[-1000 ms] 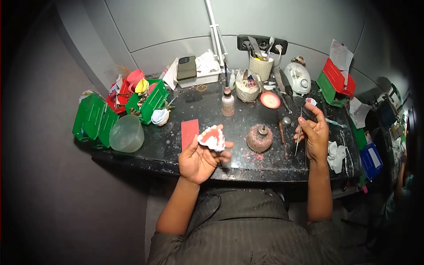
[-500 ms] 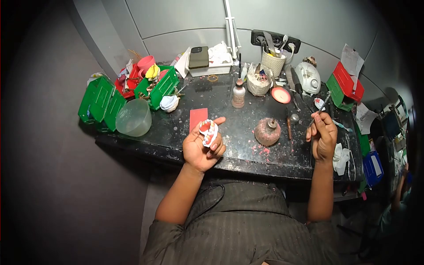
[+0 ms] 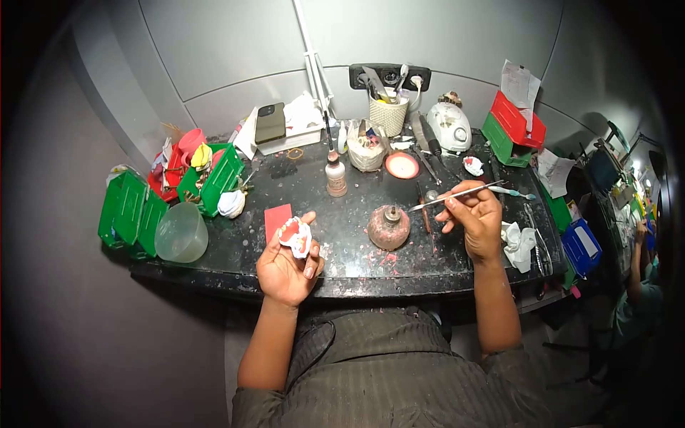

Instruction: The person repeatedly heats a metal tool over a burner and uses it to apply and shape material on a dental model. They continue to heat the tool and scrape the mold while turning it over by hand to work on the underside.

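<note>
In my left hand [image 3: 287, 277] lies a white dental cast [image 3: 300, 246] with red wax on it, the fingers curled round its edges. A flat red wax sheet [image 3: 275, 220] rests on the bench just behind that hand. My right hand [image 3: 477, 227] pinches a thin metal wax carver [image 3: 467, 192] between thumb and fingers. Its tip points left, close to the top of a round glass spirit burner [image 3: 389, 232]. Behind the burner, a brown-handled tool [image 3: 426, 220] lies beside a small metal ball-shaped piece [image 3: 431, 195].
Green bins [image 3: 128, 214] and a clear plastic bowl [image 3: 182, 235] stand at the left. A brush-topped bottle [image 3: 335, 178], a round wax dish [image 3: 402, 166] and a white machine [image 3: 449, 128] stand farther back. Crumpled tissue [image 3: 519, 246] lies at right; another person [image 3: 637, 299] sits beyond.
The view has turned to the right, so the bench appears farther left. My right hand has tilted the wax carver from upright to nearly level, its tip now near the burner.
</note>
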Motion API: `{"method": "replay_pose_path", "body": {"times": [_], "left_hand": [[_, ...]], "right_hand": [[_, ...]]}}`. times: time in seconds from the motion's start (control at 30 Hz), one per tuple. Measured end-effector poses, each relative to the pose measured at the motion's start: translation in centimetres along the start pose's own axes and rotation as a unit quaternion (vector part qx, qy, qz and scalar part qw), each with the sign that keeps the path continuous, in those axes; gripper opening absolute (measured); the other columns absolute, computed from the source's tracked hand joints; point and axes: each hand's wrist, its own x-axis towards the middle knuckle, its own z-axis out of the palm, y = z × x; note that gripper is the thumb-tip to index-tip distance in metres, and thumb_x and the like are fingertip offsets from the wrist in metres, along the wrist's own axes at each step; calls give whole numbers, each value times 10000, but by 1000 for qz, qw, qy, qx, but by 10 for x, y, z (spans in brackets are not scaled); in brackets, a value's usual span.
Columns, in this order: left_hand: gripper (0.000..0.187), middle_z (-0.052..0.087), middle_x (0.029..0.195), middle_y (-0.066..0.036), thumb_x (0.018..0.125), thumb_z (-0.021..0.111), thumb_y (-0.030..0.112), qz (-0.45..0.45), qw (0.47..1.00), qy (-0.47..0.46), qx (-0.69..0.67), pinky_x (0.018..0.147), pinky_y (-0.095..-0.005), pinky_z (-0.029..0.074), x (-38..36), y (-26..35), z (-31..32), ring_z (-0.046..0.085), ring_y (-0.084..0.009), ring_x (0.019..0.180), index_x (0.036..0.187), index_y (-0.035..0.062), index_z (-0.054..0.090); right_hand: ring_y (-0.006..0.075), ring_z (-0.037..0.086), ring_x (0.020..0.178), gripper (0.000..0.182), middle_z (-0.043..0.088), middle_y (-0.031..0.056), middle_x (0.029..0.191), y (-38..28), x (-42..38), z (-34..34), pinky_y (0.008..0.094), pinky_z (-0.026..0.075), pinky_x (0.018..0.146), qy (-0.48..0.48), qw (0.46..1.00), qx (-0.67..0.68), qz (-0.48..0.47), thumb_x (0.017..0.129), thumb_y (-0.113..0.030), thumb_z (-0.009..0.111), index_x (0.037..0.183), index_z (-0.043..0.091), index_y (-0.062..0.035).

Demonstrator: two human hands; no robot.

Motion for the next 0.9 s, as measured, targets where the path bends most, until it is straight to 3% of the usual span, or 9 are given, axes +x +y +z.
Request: {"method": "replay_pose_path", "body": {"times": [0.13,0.33,0.37,0.47,0.53,0.63,0.73,0.83,0.9], "left_hand": [[617,622,928,-263,1012,322,384,8,1000,8,-5,614,-349,432,1,0,1,538,-282,598,1446,-54,343],[619,616,975,-263,1017,333,374,19,1000,16,7,625,-369,448,1,-2,3,549,-302,683,1456,-62,319],[612,618,1044,-285,1019,332,367,8,999,-41,-8,662,-387,475,3,-1,3,599,-340,813,1456,-61,319],[605,592,1156,-325,1017,347,367,43,999,11,-19,723,-407,504,3,-6,10,626,-389,955,1461,-43,323],[638,527,1269,-366,1009,370,394,61,998,-8,-27,794,-440,517,3,-9,13,627,-419,1036,1485,-22,286],[737,462,1341,-384,982,451,411,31,993,-52,98,883,-454,509,4,-8,6,624,-411,1080,1529,2,175],[742,428,1383,-376,975,487,400,49,975,-40,212,911,-452,495,4,-12,5,601,-419,1120,1538,33,172],[747,475,1371,-313,942,581,313,99,946,-15,310,923,-420,497,2,-23,11,596,-387,1149,1514,-13,227],[716,535,1326,-208,881,679,149,173,875,7,451,976,-394,476,1,-30,12,591,-321,1169,1467,-59,323]], "right_hand": [[231,724,749,156,692,194,936,-2,-1,3,261,602,564,-9,1000,1,29,946,-41,604,1067,586,56],[175,701,753,140,691,133,902,4,-2,-2,230,566,561,-12,999,-21,-31,917,-28,655,1022,635,62],[165,696,754,138,690,122,895,3,-2,-1,225,560,562,-16,999,-11,-26,906,-18,667,1018,641,59],[168,701,759,147,692,125,898,2,-3,-1,226,565,563,-23,1000,-11,-12,893,0,676,1026,643,53],[172,704,765,149,694,133,905,2,-3,-3,227,569,564,-19,1000,-12,-10,892,-3,678,1026,644,52],[190,712,782,145,697,159,922,2,-2,-1,244,590,578,-18,1000,-11,-13,903,-18,668,1026,646,56],[209,718,797,144,696,170,929,2,-1,-1,264,606,600,-20,1000,4,-6,918,-32,652,1026,644,63],[236,721,851,154,693,182,958,2,-2,-1,280,618,633,-27,1000,-6,-3,929,-47,638,1034,632,65],[243,722,869,156,692,182,964,2,-2,-1,278,618,637,-27,1000,-9,-4,930,-54,636,1037,623,59]]}}
